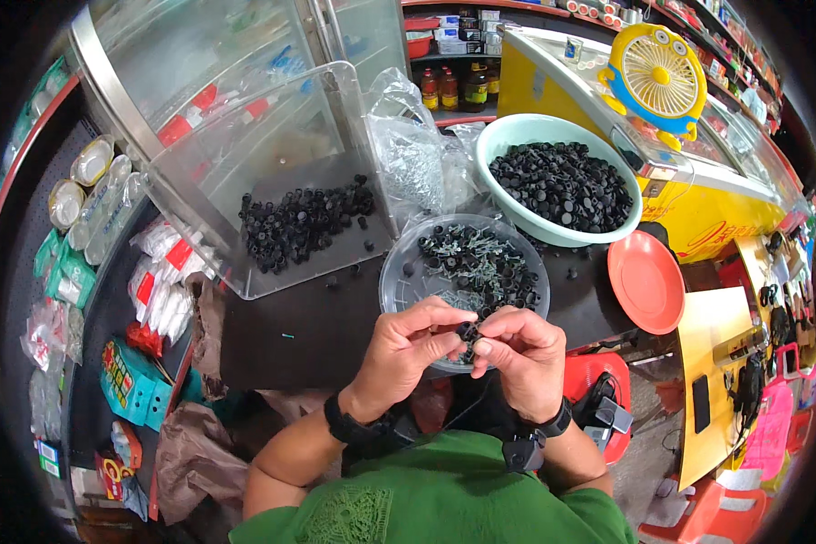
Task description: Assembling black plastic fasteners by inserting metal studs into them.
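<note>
From my remote seat, nearest to me, I see the left hand (410, 352) and right hand (524, 355) meeting over the near edge of the round clear tub (403, 295), my landmark. Both grips are narrow: fingertips pinch a small black piece (468, 333) between them, its details hidden by the fingers. Inside the tub, matte black caps (517, 283) lie tangled with thin, silvery screws (467, 297), so I judge plenty is left to handle. Left of the tub, a clear, rigid, straight-sided bin (276, 159) holds a loose scatter of squat, round black pieces (299, 227); right of it sits a smooth, oval-looking red plate (646, 281). Beyond the tub to the right, a glossy pale-green basin (553, 234) is heaped with black caps. I cannot tell which heap is finished. Just behind the tub slumps a crinkled transparent bag (412, 177) with silvery contents; farthest off, right, stands a yellow-and-blue fan (655, 80).
</note>
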Motion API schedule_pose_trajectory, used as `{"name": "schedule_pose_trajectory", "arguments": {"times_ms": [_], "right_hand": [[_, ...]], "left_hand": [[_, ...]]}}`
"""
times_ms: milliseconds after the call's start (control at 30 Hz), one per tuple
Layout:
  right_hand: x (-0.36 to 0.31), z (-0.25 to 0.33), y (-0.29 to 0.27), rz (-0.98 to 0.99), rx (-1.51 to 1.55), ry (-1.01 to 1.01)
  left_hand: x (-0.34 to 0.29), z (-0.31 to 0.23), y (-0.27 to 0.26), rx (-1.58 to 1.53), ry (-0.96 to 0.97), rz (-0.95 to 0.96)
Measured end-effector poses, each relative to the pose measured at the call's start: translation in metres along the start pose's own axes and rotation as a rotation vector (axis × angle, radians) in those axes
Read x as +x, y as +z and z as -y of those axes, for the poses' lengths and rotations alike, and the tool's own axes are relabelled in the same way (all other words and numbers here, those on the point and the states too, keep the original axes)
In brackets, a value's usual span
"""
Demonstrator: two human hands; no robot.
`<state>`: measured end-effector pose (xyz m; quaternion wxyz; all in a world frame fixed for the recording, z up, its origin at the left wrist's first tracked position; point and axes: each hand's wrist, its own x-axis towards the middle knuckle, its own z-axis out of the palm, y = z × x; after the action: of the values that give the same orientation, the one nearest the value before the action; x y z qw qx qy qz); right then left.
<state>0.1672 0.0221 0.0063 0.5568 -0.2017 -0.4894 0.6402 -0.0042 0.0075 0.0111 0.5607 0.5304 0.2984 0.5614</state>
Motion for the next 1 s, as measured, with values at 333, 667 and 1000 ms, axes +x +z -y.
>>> {"name": "schedule_pose_trajectory", "arguments": {"times_ms": [333,667,1000], "right_hand": [[0.000,0.003,0.003,-0.009,-0.053,-0.043],[0.007,0.004,0.003,0.050,-0.190,-0.069],[0.017,-0.006,-0.003,0.165,-0.179,-0.066]], "left_hand": [[-0.001,-0.007,0.003,0.116,0.047,0.007],[-0.005,-0.012,-0.001,0.403,0.218,0.025],[-0.012,-0.002,0.005,-0.009,-0.011,-0.105]]}}
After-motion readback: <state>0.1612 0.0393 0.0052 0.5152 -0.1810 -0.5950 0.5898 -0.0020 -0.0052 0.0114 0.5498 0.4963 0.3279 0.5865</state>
